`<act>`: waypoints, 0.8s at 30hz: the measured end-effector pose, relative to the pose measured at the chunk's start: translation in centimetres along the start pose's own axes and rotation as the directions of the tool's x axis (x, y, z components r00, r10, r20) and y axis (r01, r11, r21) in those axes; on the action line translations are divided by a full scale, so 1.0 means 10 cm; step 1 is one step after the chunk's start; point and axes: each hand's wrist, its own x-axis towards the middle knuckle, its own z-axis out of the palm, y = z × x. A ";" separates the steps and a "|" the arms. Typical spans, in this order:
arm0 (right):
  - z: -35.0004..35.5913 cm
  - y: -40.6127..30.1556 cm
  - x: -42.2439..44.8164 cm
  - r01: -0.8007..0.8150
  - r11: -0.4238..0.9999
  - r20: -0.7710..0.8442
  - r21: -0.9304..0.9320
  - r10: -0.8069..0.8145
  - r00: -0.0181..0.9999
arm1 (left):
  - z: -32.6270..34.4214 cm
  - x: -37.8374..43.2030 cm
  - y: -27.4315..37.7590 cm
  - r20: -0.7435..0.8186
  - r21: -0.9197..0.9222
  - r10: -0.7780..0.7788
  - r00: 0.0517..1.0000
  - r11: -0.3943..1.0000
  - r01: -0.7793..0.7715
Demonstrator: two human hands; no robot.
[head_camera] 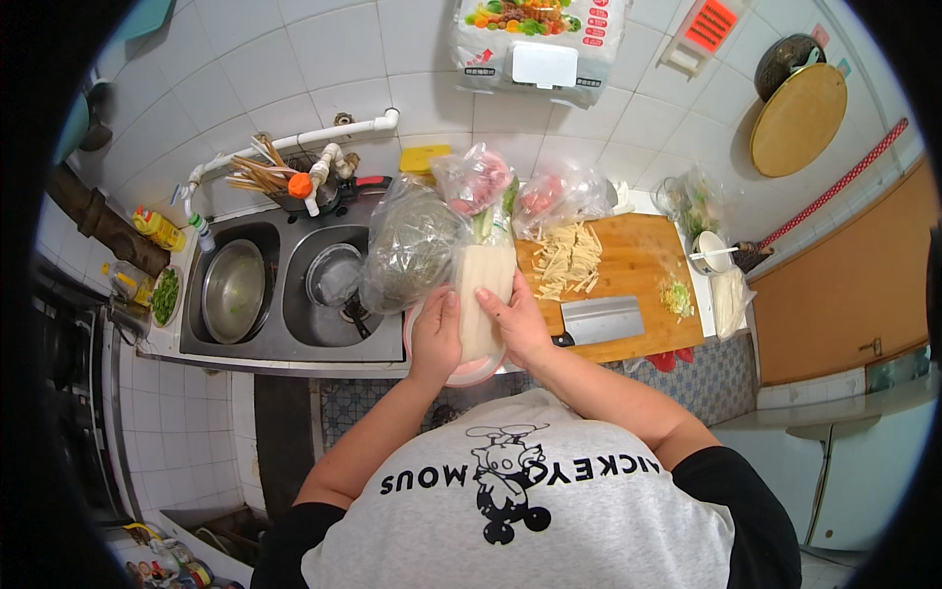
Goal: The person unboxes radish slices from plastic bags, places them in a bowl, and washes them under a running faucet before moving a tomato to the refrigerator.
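Between my two hands is a long pale slab (482, 294), perhaps a stack of noodles or tofu sheets. My left hand (439, 331) grips its left side, and my right hand (519, 316) holds its right side with the thumb on top. Beneath it shows a pink-rimmed bowl (477, 372) at the counter's front edge. Right of my hands, a wooden cutting board (508, 352) bears cut pale strips (570, 258), a cleaver (603, 319) lying flat and a small pile of chopped scallion and garlic (677, 299). A large plastic-wrapped melon-like round thing (413, 239) sits beyond my left hand.
A double steel sink (276, 294) on the left holds a steel basin (234, 291) and a small pot (335, 274). Bagged food (478, 184) and another bag (552, 195) line the wall. A white bowl (712, 254) stands right of the board.
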 end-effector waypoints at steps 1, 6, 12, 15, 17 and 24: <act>-0.01 0.01 0.01 -0.060 0.998 -0.037 0.032 0.061 0.997 | -0.01 0.00 0.08 0.024 0.046 0.022 0.999 0.999 -0.023; -0.02 0.08 0.13 -0.232 0.956 -0.178 0.181 0.264 0.948 | -0.09 0.10 0.08 0.071 0.304 0.174 0.982 0.934 -0.187; 0.16 0.10 0.20 -0.044 0.999 -0.389 -0.018 0.033 0.921 | -0.12 0.24 0.18 0.117 0.354 0.088 0.989 0.927 -0.124; 0.26 0.02 0.23 0.086 0.995 -0.389 -0.046 -0.098 0.916 | -0.15 0.29 0.11 0.108 0.111 -0.093 0.990 0.991 0.081; 0.27 0.01 0.26 0.051 0.978 -0.322 -0.201 -0.115 0.940 | -0.17 0.33 0.09 0.043 0.004 -0.012 0.999 1.000 0.012; 0.22 0.09 0.28 0.006 0.948 -0.271 -0.317 -0.097 0.958 | -0.07 0.49 -0.04 -0.003 0.032 -0.041 0.999 0.999 0.041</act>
